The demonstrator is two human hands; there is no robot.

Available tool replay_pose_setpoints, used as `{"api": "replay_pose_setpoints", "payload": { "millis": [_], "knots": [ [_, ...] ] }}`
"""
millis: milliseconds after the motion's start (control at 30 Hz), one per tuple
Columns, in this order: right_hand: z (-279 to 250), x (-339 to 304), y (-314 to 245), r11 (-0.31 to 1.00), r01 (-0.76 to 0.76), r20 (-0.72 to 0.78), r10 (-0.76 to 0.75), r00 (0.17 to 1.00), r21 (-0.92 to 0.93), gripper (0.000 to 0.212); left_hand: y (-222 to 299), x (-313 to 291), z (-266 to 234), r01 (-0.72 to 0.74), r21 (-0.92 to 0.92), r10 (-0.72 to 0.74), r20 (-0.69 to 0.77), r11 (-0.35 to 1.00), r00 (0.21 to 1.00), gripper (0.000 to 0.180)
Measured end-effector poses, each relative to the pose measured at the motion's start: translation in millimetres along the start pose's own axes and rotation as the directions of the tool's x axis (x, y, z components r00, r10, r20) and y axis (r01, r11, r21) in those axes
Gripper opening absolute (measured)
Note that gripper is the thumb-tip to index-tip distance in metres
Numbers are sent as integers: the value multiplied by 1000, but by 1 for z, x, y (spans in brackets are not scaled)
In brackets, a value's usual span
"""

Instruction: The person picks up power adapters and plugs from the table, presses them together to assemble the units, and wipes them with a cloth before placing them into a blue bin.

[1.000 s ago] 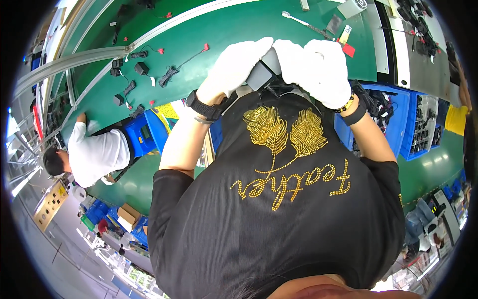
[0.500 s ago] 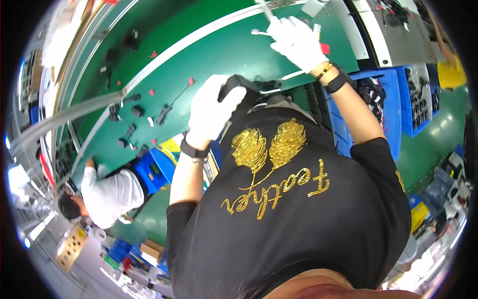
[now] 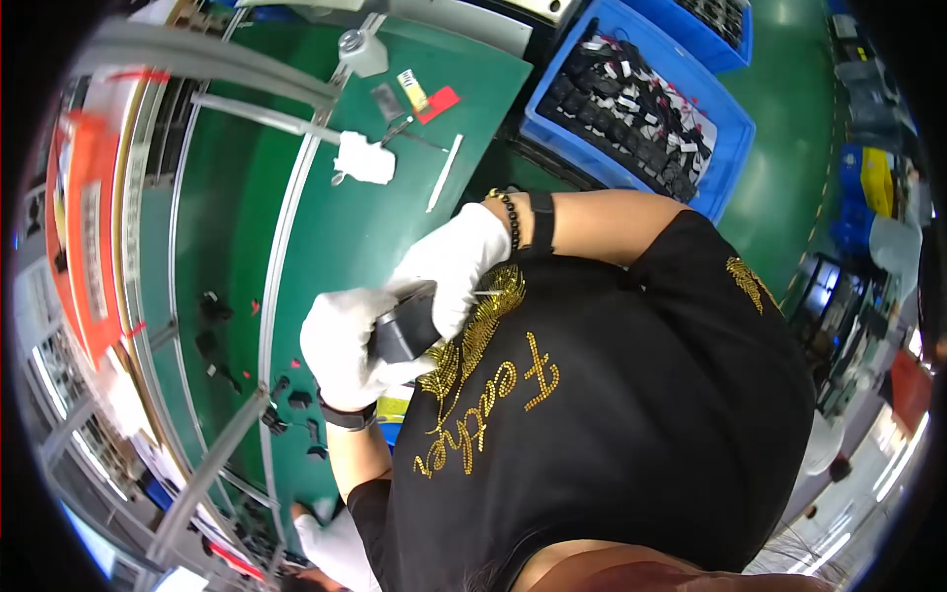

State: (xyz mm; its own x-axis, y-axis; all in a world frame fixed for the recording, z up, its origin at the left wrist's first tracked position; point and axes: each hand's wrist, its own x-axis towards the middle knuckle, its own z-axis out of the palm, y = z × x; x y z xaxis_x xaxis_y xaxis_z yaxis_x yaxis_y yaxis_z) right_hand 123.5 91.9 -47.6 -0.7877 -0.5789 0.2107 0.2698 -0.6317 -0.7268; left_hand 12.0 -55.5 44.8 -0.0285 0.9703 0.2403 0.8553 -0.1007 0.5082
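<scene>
Partly hidden black box (image 3: pixel 406 330), bottle (image 3: pixel 364 55), blue bin (image 3: pixel 733 158)

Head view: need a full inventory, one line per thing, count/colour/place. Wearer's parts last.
box-shaped device: 1, black, held, left of centre
workbench: 1, green, upper left
container: 1, whitish, workbench's far end
flat piece: 1, grey, below container
strip: 1, yellow-white, beside flat piece
tag-like piece: 1, red, beside strip
crumpled item: 1, white, on workbench
rod: 1, white, workbench's right
small parts: several, black, workbench's left
bins: 2, blue, upper right, holding dark parts
co-worker's sleeve: 1, white, bottom edge
background clutter: too small to count
shirt: 1, black with gold, centre
wristbands: 2, black, wrists
left hand: 1, white-gloved, on device
right hand: 1, white-gloved, on device
</scene>
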Motion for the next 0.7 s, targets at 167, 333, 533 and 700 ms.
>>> {"api": "replay_pose_setpoints", "payload": {
  "millis": [167,333,533,700],
  "knots": [
    [30,-88,-48,899,23,-282,-161,946,-438,87,5,48,36,-293,-92,282,-115,952,953,72],
    [46,-222,-118,649,-471,-681,-101,725,-598,102,10,72,64,44,-335,-157,-317,941,935,45],
    [8,-333,-124,99,-801,-751,-432,500,-590,68,5,73,95,244,-131,-258,-107,961,960,33],
    [-95,-434,-9,-256,-945,-884,-367,291,-205,69,11,60,109,404,8,-403,-57,915,914,31]
  ]
}}
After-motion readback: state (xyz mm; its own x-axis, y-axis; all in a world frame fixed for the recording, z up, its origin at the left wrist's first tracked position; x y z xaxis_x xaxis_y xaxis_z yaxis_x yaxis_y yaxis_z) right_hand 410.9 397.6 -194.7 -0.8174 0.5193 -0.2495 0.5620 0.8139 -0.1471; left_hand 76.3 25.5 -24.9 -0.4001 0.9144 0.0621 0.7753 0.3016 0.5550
